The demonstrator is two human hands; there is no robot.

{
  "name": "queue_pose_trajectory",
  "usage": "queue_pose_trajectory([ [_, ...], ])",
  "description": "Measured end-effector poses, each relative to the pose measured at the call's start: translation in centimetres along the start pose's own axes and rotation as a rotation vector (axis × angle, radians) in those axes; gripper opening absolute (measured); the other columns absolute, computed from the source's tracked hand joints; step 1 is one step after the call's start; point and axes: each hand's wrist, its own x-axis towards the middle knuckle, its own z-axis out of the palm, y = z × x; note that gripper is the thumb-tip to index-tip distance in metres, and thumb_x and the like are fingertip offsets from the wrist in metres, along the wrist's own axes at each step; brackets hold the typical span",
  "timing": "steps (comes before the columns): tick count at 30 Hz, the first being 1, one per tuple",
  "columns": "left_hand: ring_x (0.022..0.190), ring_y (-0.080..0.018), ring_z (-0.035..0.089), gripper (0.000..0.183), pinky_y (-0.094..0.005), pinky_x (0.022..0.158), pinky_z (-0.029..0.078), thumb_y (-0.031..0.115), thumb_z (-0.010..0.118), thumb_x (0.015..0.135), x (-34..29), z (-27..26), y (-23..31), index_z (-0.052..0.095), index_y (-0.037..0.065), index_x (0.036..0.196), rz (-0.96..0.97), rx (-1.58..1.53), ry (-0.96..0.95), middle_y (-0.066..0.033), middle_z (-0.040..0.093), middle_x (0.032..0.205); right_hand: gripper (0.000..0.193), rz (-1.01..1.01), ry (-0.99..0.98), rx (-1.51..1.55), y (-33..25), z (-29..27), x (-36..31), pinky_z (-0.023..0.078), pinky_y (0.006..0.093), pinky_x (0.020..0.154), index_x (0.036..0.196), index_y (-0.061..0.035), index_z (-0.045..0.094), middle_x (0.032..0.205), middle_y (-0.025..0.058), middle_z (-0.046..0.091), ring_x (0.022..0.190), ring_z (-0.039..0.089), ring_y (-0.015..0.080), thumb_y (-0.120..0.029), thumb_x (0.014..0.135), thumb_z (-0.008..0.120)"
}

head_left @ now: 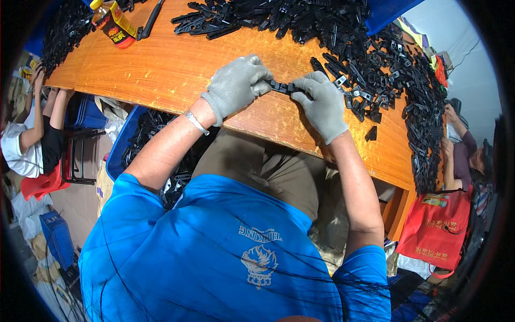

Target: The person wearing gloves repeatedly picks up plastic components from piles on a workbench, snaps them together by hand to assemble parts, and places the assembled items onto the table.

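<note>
Between my two gloved hands, just above the near part of the wooden table point(177, 64), is a small black plastic part point(280, 87). My left hand point(236, 86), in a grey glove, pinches its left end with thumb and fingers. The right end is gripped by my right hand point(322, 102), gloved the same way. Whether the part is one piece or two joined ones I cannot make out. Just right of my right hand lie loose black plastic pieces point(358, 99), some with shiny metal bits. One small black piece point(371, 134) rests apart near the table's edge.
A large heap of black parts point(300, 21) covers the far side and runs down the right. A bottle point(113, 24) and a black-handled tool point(151, 20) stand far left. A blue bin point(115, 153) sits below the table. Other people work at both sides; a red bag point(432, 231) hangs right.
</note>
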Motion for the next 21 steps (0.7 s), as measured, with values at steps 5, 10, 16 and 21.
queue_pose_trajectory([
  [5, 0.1, -0.0335, 0.068, 0.013, -0.0438, 0.086, 0.056, 0.021, 0.078, 0.094, 0.4, 0.6, 0.4, 0.079, 0.013, 0.104, 0.015, -0.01, -0.039, -0.0097, 0.07, 0.104, 0.015, -0.061, 0.021, -0.03, -0.2, 1.2, 0.0, 0.058, 0.0452, 0.078, 0.102, -0.0156, 0.08, 0.1, 0.0083, 0.068, 0.093, 0.072, 0.0314, -0.023, 0.089, 0.082],
  [10, 0.101, -0.0336, 0.067, 0.018, -0.0422, 0.089, 0.055, 0.016, 0.081, 0.09, 0.7, -0.3, -0.8, 0.078, 0.009, 0.106, 0.034, 0.022, -0.076, -0.0122, 0.07, 0.103, 0.016, -0.075, -0.017, -0.163, -1.2, 2.3, 1.7, 0.057, 0.0451, 0.079, 0.101, -0.0159, 0.081, 0.094, 0.0086, 0.067, 0.094, 0.071, 0.0311, -0.024, 0.087, 0.083],
  [16, 0.103, -0.0343, 0.067, 0.028, -0.041, 0.092, 0.054, 0.01, 0.079, 0.086, 4.3, -5.1, 0.2, 0.075, 0.008, 0.115, 0.043, -0.08, -0.437, -0.0121, 0.072, 0.105, 0.018, -0.081, 0.118, 0.092, 2.0, -1.3, -3.1, 0.059, 0.0442, 0.083, 0.103, -0.0156, 0.079, 0.103, 0.0088, 0.071, 0.094, 0.073, 0.0318, -0.028, 0.091, 0.081],
  [21, 0.114, -0.0347, 0.068, 0.031, -0.044, 0.1, 0.055, 0.014, 0.073, 0.092, 9.6, 1.0, 4.1, 0.076, 0.012, 0.123, 0.364, 0.21, -0.106, -0.0112, 0.073, 0.115, 0.017, 0.1, 0.104, -0.286, 4.9, -5.6, -4.2, 0.06, 0.0445, 0.084, 0.11, -0.0159, 0.079, 0.111, 0.0102, 0.073, 0.101, 0.074, 0.0326, -0.018, 0.095, 0.072],
])
